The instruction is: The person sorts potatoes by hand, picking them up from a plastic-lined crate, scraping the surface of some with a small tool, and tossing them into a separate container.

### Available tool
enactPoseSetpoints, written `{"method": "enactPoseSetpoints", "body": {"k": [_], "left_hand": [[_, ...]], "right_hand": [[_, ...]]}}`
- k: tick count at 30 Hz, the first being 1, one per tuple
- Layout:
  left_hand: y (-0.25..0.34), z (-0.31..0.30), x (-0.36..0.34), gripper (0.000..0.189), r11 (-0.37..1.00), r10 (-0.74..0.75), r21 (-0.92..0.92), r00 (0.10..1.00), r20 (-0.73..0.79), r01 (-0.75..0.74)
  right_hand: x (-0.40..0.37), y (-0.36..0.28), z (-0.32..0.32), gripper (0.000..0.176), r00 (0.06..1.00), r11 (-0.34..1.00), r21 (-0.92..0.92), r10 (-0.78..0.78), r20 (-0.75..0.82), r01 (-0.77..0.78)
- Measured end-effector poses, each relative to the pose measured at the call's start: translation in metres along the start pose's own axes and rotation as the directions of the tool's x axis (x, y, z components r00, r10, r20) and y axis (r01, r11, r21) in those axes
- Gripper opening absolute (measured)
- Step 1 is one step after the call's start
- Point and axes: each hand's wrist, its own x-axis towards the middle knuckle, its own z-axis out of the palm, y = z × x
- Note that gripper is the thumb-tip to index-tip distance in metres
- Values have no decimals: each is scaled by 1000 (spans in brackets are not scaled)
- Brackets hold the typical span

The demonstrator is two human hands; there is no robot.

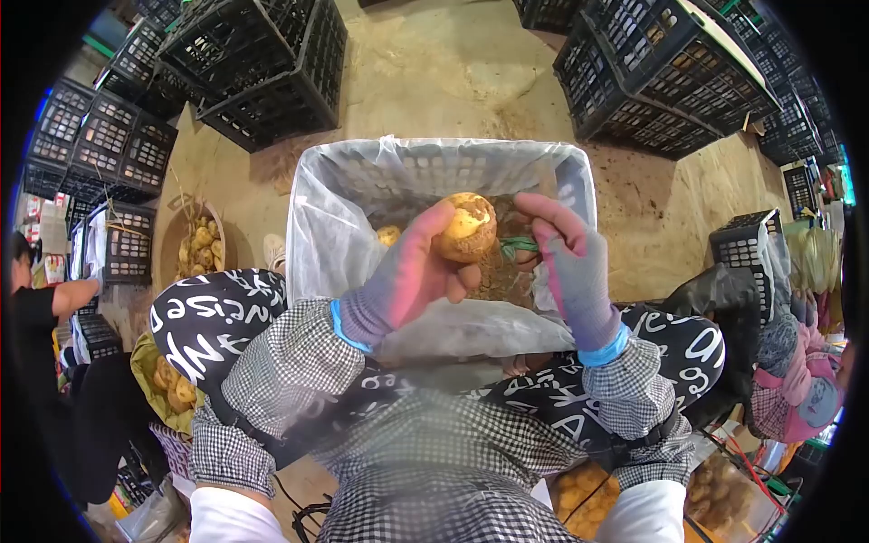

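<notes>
My left hand [407,267], in a grey and pink glove with bare fingertips, is closed round a potato [467,226]. Brown soil clings to the potato, and pale yellow skin shows on its upper part. Just right of it, my right hand [570,267] wears a matching glove, its fingers bent and apart. A green strip [519,244] shows beside those fingertips. Both hands are over a white crate [295,208] lined with translucent plastic sheet [339,181]. Inside, another potato [388,235] lies partly hidden behind my left hand, with soil around it.
Black crates [272,81] are stacked beyond on the left, and more black crates [665,77] on the right. A basket of potatoes [201,244] stands left of my knee, a sack of potatoes [172,385] nearer. People are at both sides, one with an arm [72,297] showing.
</notes>
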Motion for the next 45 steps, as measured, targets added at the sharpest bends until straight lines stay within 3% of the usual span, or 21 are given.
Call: {"method": "enactPoseSetpoints", "body": {"k": [1,2,6,8,11,15,21,26,29,35,39,41,42,44,45], "left_hand": [[0,7,-1,54,1000,-14,-4,1000,-15,14],[0,16,-4,55,1000,-28,-10,999,-30,28],[-21,16,-8,58,981,-179,79,984,-11,179],[-26,14,-6,58,985,-161,64,986,35,159],[-22,17,-3,58,990,-131,55,987,96,127],[-25,22,-5,57,995,-32,100,996,89,23],[-33,19,-4,55,989,-151,5,989,-2,151],[-38,18,-8,54,989,-148,-20,989,-21,148],[-40,17,-10,55,991,-130,-15,991,-24,130],[-37,15,-14,53,992,-97,-93,992,-76,90],[-29,13,-11,50,994,-69,-95,992,-105,59],[-32,3,-8,48,995,-81,-72,994,-76,75],[-33,1,-8,47,994,-90,-60,994,-60,86],[-18,9,-6,48,977,-84,199,996,4,82],[-13,12,-6,48,943,-91,325,995,38,74]], "right_hand": [[-2,-1,2,24,997,997,-4,-78,-28,78],[-7,-10,-3,39,964,876,-404,-219,154,263],[-25,-15,19,64,948,734,-599,-261,184,318],[-23,1,14,72,970,777,-582,-170,173,240],[-18,11,11,65,952,826,-473,-249,180,306],[-16,15,12,59,953,821,-486,-241,183,301],[-18,20,13,55,967,836,-495,-153,202,236],[-18,19,15,48,970,823,-526,-122,209,216],[-18,23,16,45,963,810,-527,-168,211,257],[-13,23,16,37,962,909,-317,-248,112,272],[-2,20,6,35,938,857,-382,-294,186,345],[-2,19,5,27,912,809,-425,-333,239,407],[-4,9,7,26,927,797,-480,-273,256,368],[-11,-12,16,25,950,759,-585,-146,275,286],[-11,-9,15,25,943,783,-542,-173,283,306]]}}
